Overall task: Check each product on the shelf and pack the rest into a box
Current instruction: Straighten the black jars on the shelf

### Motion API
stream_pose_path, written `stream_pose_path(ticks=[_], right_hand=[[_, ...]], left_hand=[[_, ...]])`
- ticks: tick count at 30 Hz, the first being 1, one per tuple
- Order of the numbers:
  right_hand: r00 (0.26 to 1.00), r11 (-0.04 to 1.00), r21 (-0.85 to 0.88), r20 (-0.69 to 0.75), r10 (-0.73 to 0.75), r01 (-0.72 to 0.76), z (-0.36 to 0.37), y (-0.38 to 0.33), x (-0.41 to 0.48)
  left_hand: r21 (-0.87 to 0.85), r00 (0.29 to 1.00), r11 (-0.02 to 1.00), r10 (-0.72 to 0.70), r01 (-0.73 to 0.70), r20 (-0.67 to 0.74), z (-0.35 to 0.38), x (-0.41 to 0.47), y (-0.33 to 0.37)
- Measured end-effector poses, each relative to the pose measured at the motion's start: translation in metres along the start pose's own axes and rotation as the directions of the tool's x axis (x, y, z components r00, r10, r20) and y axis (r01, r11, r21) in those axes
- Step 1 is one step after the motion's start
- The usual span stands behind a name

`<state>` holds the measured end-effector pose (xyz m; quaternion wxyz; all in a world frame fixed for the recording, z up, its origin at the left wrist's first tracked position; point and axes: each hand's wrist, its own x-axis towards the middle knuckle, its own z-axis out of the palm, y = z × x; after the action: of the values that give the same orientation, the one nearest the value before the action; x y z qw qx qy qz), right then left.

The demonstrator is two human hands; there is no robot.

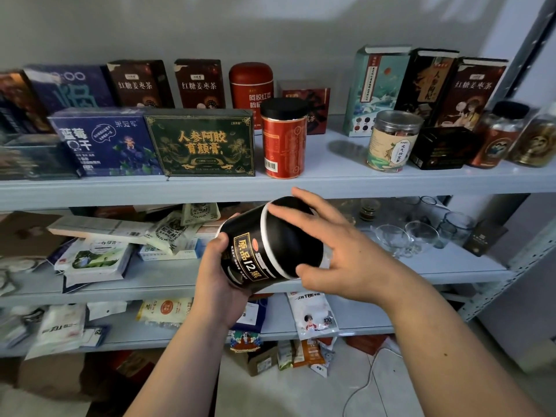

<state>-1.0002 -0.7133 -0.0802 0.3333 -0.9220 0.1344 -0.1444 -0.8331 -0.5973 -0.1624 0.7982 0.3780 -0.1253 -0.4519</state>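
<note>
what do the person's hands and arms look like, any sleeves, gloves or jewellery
Both are bare. The left hand and right hand wear no gloves, and no rings show on the fingers in view. The left arm and right arm are uncovered down to the picture's bottom edge: no sleeve, watch or bracelet shows.
</note>
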Motion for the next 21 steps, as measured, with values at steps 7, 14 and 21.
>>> stream_pose_path(ticks=[7, 14, 21], right_hand=[[0.989, 0.978, 0.187, -0.098, 0.109, -0.089, 0.005, 0.003, 0.003], [0.978, 0.955, 0.267, -0.122, 0.169, -0.132, 0.014, 0.004, 0.008], [0.995, 0.978, 0.205, -0.079, 0.066, -0.049, 0.009, 0.003, 0.006]], left_hand=[[0.036, 1.000, 0.999, -0.003, 0.003, -0.003, 0.000, 0.000, -0.001], [0.038, 1.000, 0.999, 0.013, -0.013, -0.006, 0.000, 0.000, 0.002], [0.051, 1.000, 0.999, -0.005, 0.005, 0.005, 0.001, -0.001, 0.003]])
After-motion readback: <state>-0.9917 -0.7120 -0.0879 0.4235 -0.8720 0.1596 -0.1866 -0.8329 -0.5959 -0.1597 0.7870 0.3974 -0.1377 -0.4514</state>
